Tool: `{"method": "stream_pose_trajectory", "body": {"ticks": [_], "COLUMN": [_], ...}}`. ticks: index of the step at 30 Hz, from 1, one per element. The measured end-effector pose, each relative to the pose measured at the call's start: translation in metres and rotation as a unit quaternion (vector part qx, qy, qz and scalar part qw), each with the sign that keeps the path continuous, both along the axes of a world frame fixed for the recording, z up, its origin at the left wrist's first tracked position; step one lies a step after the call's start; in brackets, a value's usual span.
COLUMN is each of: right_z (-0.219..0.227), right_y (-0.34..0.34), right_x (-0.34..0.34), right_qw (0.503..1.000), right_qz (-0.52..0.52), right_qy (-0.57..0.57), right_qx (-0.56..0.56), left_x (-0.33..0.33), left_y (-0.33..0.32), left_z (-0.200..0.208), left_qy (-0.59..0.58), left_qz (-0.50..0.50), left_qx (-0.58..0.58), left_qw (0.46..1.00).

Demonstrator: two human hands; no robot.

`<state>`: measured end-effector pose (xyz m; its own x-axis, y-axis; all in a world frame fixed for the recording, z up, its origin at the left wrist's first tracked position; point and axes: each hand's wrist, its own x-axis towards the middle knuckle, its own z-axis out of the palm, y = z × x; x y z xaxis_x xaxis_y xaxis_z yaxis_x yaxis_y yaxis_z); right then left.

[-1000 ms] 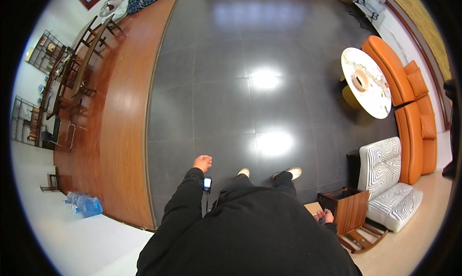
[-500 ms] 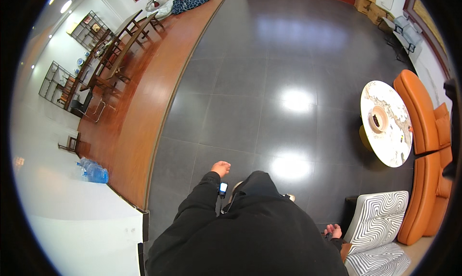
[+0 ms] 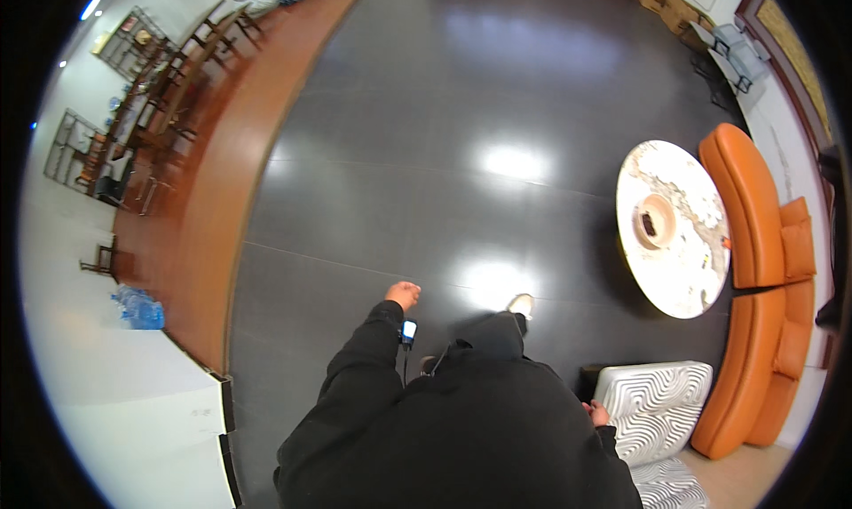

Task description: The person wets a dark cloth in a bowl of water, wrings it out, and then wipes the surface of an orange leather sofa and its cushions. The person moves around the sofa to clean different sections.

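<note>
I count two hands: left hand point(image 3: 403, 293) and right hand point(image 3: 597, 413). One small dark device point(image 3: 408, 331) hanging at my left wrist. One round marble table point(image 3: 683, 269), with one bowl point(image 3: 655, 221) on it. Two orange sofa sections point(image 3: 754, 203). One white patterned armchair point(image 3: 652, 402). One pack of water bottles point(image 3: 138, 307). One shoe point(image 3: 521, 306) showing. Dining chairs at far left, too small to count.
</note>
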<state>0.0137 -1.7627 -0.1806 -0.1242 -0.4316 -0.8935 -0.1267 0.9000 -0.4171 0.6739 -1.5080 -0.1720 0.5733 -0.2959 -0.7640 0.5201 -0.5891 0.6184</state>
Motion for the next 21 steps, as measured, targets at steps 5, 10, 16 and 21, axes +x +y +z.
{"method": "stream_pose_trajectory", "body": {"ticks": [5, 10, 16, 21], "right_z": [0.036, 0.075, 0.080, 0.061], "right_y": [-0.096, -0.180, -0.256, -0.348], "right_x": [-0.068, -0.064, -0.017, -0.003], "right_qw": [0.998, 0.996, 0.995, 0.989], "right_qz": [-0.037, -0.014, 0.082, 0.139], "right_qy": [0.043, 0.069, 0.060, 0.043], "right_qx": [-0.004, -0.050, -0.018, 0.001], "left_x": [-0.029, -0.054, -0.080, -0.118], "left_y": [-0.123, -0.234, -0.315, -0.345], "left_z": [-0.046, -0.031, -0.014, -0.017], "left_qy": [0.030, 0.019, 0.022, 0.007], "left_qz": [-0.046, -0.105, -0.143, -0.116], "left_qx": [-0.034, -0.056, -0.052, -0.034], "left_qw": [0.998, 0.993, 0.988, 0.993]}}
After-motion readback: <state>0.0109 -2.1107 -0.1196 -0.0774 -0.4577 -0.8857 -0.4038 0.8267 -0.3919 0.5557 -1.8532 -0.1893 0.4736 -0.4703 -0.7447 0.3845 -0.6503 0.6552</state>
